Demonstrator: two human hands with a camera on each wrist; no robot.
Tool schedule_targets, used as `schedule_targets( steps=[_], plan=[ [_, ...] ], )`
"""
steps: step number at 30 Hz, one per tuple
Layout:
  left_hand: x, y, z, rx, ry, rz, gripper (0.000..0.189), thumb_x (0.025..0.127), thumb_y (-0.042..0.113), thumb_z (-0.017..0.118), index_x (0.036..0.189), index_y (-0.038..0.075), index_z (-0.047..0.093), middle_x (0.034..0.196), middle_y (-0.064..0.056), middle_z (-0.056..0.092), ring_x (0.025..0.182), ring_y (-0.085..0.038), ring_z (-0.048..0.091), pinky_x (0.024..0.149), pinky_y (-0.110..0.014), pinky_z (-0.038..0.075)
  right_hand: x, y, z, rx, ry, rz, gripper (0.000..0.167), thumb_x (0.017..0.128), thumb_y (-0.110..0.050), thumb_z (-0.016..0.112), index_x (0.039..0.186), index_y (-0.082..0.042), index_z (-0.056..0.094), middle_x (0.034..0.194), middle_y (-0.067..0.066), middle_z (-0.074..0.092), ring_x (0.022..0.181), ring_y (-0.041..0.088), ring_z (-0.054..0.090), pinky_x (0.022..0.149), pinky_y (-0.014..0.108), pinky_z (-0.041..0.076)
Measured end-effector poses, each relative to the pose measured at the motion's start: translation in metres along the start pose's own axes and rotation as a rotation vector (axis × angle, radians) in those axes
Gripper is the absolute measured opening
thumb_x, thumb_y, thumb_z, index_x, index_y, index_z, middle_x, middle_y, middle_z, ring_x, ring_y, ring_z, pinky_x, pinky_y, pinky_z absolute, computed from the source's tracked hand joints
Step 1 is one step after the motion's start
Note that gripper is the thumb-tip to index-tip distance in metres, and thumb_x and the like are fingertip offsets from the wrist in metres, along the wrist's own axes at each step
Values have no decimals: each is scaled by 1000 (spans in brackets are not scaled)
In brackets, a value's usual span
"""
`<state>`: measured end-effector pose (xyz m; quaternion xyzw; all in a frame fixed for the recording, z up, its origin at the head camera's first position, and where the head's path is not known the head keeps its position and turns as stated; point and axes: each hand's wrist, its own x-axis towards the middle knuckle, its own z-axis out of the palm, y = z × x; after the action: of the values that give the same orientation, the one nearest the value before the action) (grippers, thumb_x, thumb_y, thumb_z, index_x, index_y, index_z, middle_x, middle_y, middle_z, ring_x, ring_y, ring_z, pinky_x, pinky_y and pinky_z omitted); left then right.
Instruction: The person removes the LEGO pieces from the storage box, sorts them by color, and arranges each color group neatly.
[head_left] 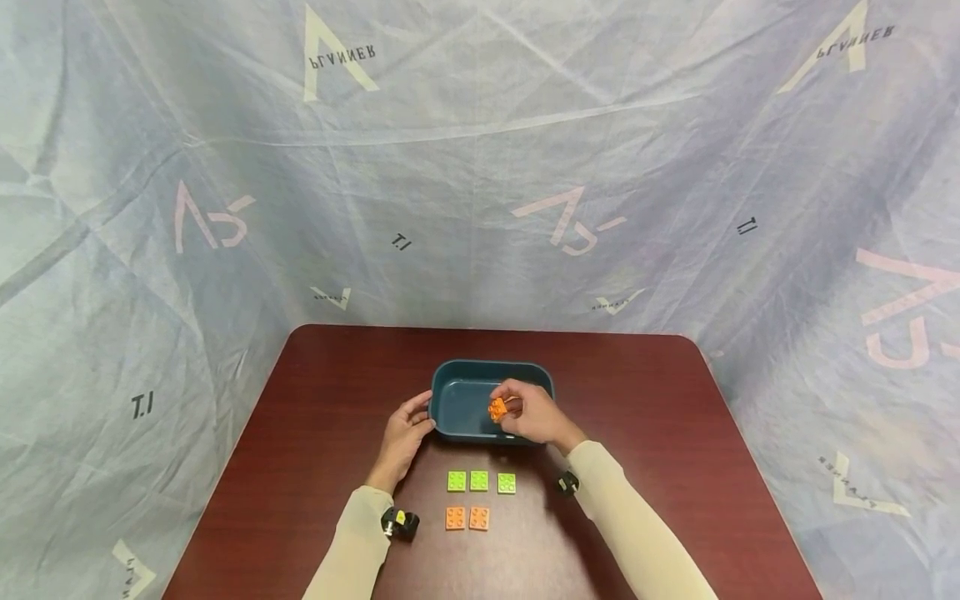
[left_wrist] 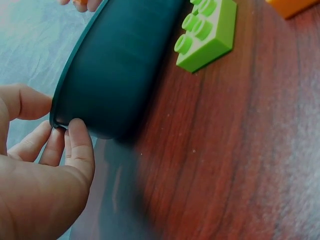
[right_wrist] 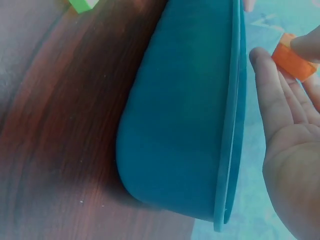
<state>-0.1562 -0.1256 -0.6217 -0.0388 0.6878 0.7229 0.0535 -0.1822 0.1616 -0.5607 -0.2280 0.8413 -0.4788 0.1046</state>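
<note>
My right hand [head_left: 531,414] pinches an orange toy brick [head_left: 497,409] above the inside of a dark teal tub [head_left: 491,437]. Studs show on the brick, and in the right wrist view the thumb lies on the orange brick [right_wrist: 292,62] beyond the tub's rim [right_wrist: 231,125]. At the tub's left end my left hand [head_left: 406,433] holds the rim. Up close in the left wrist view, the left hand [left_wrist: 47,185] has its fingertips gathered at the edge of the tub [left_wrist: 115,70]. What shows of the tub's floor is bare.
In front of the tub, three lime green bricks [head_left: 479,480] lie in a row, studs up. Nearer me are two orange bricks [head_left: 455,517] side by side. All rest on a dark red wooden table [head_left: 337,375]. Printed grey cloth [head_left: 465,192] hangs behind and beside it.
</note>
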Motion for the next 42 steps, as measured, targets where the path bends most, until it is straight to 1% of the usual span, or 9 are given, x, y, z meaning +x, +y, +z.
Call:
schedule_targets(
  steps=[3, 8, 15, 21, 25, 30, 32, 36, 42],
  plan=[
    [1, 0, -1, -7, -3, -3, 60, 96, -6, 64, 153, 12, 57, 151, -17, 51, 121, -33, 60, 74, -28, 47, -4, -1, 1, 39, 10, 1, 40, 85, 0, 78, 122, -11, 69, 114, 6, 74, 105, 20, 75, 86, 31, 62],
    [1, -1, -1, -9, -6, -3, 60, 96, -6, 64, 153, 12, 57, 151, -16, 50, 120, -31, 59, 73, -28, 46, -13, -4, 3, 124, 35, 10, 39, 86, 0, 81, 123, -9, 71, 113, 9, 75, 102, 20, 74, 87, 29, 62],
    [1, -2, -1, -21, 3, -4, 61, 95, -8, 64, 152, 11, 58, 150, -17, 51, 116, -28, 61, 73, -27, 47, -29, -7, 9, 190, 95, -39, 41, 83, 2, 85, 121, -8, 72, 115, 13, 75, 100, 19, 76, 88, 28, 62],
    [2, -3, -1, -36, -4, -3, 62, 95, -10, 62, 154, 6, 55, 152, -22, 49, 126, -40, 58, 80, -26, 52, -48, -6, 17, 250, 126, -39, 41, 83, 6, 83, 119, -7, 70, 120, 18, 75, 102, 24, 77, 88, 30, 62],
    [2, -2, 0, -31, -4, 7, 61, 95, -11, 62, 154, 4, 53, 152, -24, 48, 127, -43, 56, 81, -27, 53, -62, -4, 22, 253, 152, -33, 40, 82, 3, 85, 118, -7, 71, 124, 19, 74, 103, 25, 77, 88, 29, 62],
    [2, -1, 0, -33, -3, 8, 61, 96, -12, 60, 155, 3, 53, 152, -24, 47, 128, -45, 55, 81, -27, 52, -77, -2, 29, 277, 149, -20, 39, 82, 1, 87, 117, -7, 72, 121, 17, 75, 100, 24, 77, 88, 28, 62],
    [1, -1, 0, -29, -4, 10, 62, 96, -12, 60, 155, 4, 53, 153, -24, 47, 129, -45, 55, 81, -27, 52, -83, -1, 32, 295, 143, -35, 38, 83, 2, 86, 117, -4, 72, 118, 20, 75, 99, 25, 78, 87, 29, 62],
    [0, 0, 0, -21, -6, 9, 61, 96, -11, 60, 155, 4, 53, 153, -23, 47, 129, -44, 55, 82, -27, 52, -94, -1, 38, 338, 133, -30, 37, 84, 6, 83, 119, -1, 72, 114, 24, 75, 96, 23, 78, 85, 30, 63],
    [-1, 1, 0, -11, 0, 3, 61, 97, -9, 62, 155, 7, 54, 153, -21, 48, 128, -43, 55, 79, -28, 50, -108, 4, 47, 400, 114, 0, 39, 83, 6, 84, 120, 3, 70, 115, 29, 74, 97, 31, 78, 84, 33, 64]
  ],
)
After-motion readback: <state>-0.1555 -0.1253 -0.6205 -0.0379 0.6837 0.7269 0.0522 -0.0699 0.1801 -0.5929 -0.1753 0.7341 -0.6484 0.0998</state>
